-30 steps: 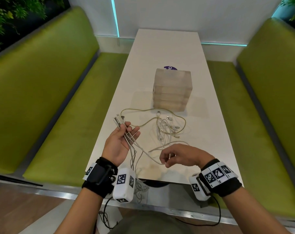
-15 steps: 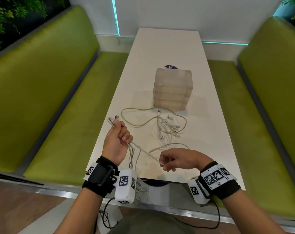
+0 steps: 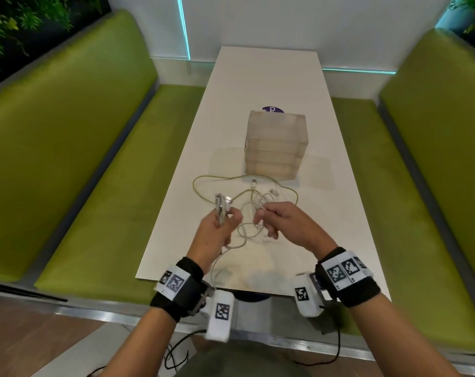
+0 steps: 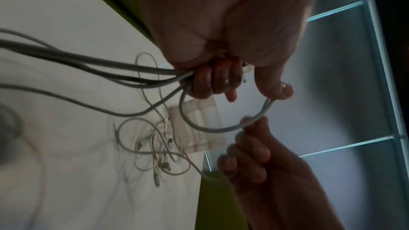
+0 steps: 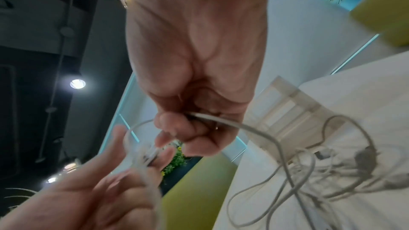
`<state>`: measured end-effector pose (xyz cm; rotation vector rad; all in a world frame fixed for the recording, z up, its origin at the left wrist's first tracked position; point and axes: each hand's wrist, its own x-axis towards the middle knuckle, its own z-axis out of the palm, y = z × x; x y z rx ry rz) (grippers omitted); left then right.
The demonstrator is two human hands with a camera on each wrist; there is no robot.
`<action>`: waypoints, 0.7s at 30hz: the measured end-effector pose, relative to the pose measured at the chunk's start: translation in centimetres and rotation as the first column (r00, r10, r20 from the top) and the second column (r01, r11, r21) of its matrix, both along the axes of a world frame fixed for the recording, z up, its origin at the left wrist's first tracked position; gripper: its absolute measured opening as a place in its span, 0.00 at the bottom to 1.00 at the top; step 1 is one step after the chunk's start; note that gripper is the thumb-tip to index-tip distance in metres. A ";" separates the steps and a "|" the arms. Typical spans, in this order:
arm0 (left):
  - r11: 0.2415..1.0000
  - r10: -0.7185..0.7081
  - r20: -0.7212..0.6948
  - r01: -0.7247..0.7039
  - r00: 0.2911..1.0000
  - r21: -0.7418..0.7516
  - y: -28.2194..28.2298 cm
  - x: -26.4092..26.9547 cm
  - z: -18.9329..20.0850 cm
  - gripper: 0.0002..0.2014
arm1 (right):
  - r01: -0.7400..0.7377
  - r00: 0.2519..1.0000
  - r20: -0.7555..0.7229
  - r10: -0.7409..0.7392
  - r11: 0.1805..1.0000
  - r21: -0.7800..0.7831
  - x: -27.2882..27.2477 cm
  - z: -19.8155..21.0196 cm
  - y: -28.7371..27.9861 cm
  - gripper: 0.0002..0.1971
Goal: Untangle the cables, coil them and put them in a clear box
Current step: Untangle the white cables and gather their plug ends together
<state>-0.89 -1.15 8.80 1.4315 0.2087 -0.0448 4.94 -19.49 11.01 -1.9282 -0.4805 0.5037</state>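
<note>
Your left hand (image 3: 217,229) gripped a bundle of white cables (image 4: 92,66) at lower centre of the frame, plugs sticking up. Your right hand (image 3: 282,221) pinched a cable loop (image 4: 221,128) beside it. The remaining tangle (image 3: 260,200) lay on the desk (image 3: 266,77), just below the clear boxes (image 3: 275,145).

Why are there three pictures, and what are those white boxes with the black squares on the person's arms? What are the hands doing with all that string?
Those white boxes are small cameras strapped to the wrists. One picture comes from a camera on the person's head, looking down; the other two look along each hand from the wrists.

The string is really charging cables. The left hand grips a bundle of white cables with the plugs sticking up. The right hand pinches one white cable that loops across to the left hand.

On the white table lies a tangle of more cables, with a yellowish cable curving round it. Behind it stands a stack of clear boxes.
</note>
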 end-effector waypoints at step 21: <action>0.782 0.542 -0.085 -0.539 0.836 -0.315 7.4 1.5 1.3 0.14 | 0.136 0.986 0.138 -0.098 0.942 -0.308 3.1 -6.7 -2.7 0.14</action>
